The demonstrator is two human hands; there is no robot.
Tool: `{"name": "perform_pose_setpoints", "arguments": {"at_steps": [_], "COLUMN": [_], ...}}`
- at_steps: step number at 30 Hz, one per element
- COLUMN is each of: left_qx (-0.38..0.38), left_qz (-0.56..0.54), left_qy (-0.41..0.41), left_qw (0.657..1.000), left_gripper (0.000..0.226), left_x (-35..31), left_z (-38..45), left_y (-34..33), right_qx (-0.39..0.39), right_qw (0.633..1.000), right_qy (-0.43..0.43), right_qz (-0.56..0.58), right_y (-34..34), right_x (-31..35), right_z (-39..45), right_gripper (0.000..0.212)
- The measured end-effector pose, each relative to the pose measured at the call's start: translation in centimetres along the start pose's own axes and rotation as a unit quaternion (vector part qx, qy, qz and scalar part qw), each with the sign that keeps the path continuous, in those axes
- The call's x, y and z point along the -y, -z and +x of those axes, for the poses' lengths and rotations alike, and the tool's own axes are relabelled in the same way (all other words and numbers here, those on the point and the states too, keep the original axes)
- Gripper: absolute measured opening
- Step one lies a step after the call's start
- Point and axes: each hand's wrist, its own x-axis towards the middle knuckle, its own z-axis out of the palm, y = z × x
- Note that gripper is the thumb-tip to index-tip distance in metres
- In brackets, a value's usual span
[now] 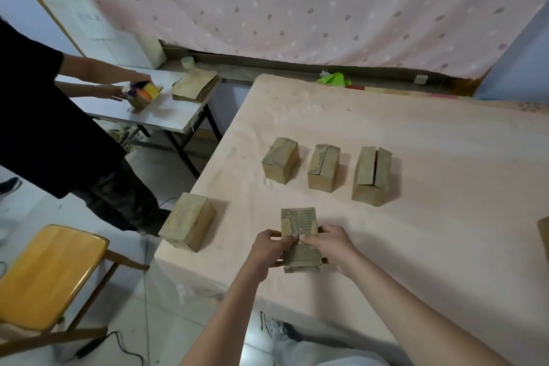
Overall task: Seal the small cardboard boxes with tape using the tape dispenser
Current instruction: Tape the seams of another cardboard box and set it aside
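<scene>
At six o'clock on the pink cloth-covered surface (416,157), near its front edge, a small brown cardboard box with torn, ribbed top flaps (299,239) sits between two bare hands. The left hand (269,249) grips the box's left side, and the right hand (334,245) grips its right side; the fingers (289,242) of both curl in over the top and meet at the middle seam, where they pinch the flaps together.

At twelve o'clock from that box, a row of three more small brown cardboard boxes stands well apart from it: a closed one on the left (280,159), a middle one with a narrow gap along its seam (323,166), and a right one with its flaps parted wider (372,175). At nine o'clock, near the surface's left corner, a fifth closed box (188,221) lies angled. At three o'clock, a brown cardboard edge (544,235) shows at the picture's border.

At ten o'clock, beyond the surface, a second person in dark clothes (44,116) handles a colourful tape dispenser (144,90) on a box upon a small white folding table (166,116), beside a stack of flattened cardboard (194,86). A yellow wooden chair (50,273) stands at eight o'clock.
</scene>
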Motion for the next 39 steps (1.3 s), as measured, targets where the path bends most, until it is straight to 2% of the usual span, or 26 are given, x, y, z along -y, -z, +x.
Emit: {"name": "perform_pose_setpoints", "arguments": {"at_steps": [9,17,21,25,28,32,36,39], "left_qx": [0.012,0.057,0.075,0.097,0.129,0.149,0.112,0.081], "left_qz": [0.04,0.085,0.188,0.242,0.307,0.409,0.498,0.56], "left_qy": [0.051,0.068,0.045,0.025,-0.008,-0.061,-0.099,-0.139], "left_qw": [0.998,0.992,0.978,0.965,0.943,0.898,0.854,0.813], "left_gripper": [0.052,0.052,0.057,0.068,0.058,0.051,0.032,0.029], "left_x": [-0.6,-1.6,-2.2,-2.6,-2.7,-3.2,-2.8,-2.6], "left_z": [6.8,9.4,10.4,11.7,12.5,12.5,11.8,11.8], "left_y": [6.2,10.3,12.1,13.8,15.3,17.8,20.2,21.6], "right_qx": [-0.027,-0.059,-0.074,-0.092,-0.119,-0.152,-0.172,-0.182], "right_qw": [0.999,0.997,0.994,0.992,0.99,0.986,0.983,0.981], "right_qy": [-0.035,-0.045,-0.065,-0.067,-0.058,-0.058,-0.056,-0.063], "right_qz": [0.011,0.026,0.042,0.051,0.047,0.04,0.029,0.016], "right_y": [-6.4,-10.3,-11.9,-13.8,-15.6,-19.1,-23.0,-25.4], "right_x": [1.9,3.6,3.5,3.8,3.7,3.6,3.3,2.7], "right_z": [4.7,5.7,6.4,6.5,6.3,5.7,5.5,6.0], "right_gripper": [0.029,0.027,0.028,0.022,0.013,0.017,0.013,0.016]}}
